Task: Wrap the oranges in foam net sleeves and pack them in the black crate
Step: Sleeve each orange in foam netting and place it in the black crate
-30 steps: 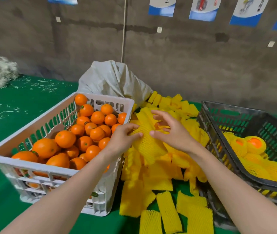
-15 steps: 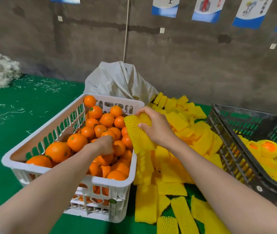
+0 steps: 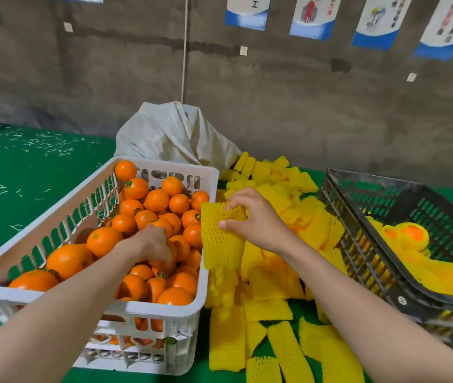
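Green cloth covered the tabletop (image 3: 26, 189), strewn with pale shreds toward its far left corner, and a bare grey wall (image 3: 275, 106) hung with banners (image 3: 313, 17) closed it off behind. You were between sleeve and fruit. Your right hand (image 3: 258, 219) pinched an open sleeve (image 3: 219, 239) above the pile (image 3: 269, 286) at the tabletop's middle. Your left hand (image 3: 150, 241) had its fingers (image 3: 168, 257) curled round one orange (image 3: 160, 268) among the oranges (image 3: 156, 200) in the white crate (image 3: 164, 310) by the near left corner. The next move, I judge, called for lifting that orange clear and pushing it into the sleeve's mouth, net kept spread. After that it would go to the black crate (image 3: 371, 244) at the right edge, where wrapped oranges (image 3: 413, 233) lay.
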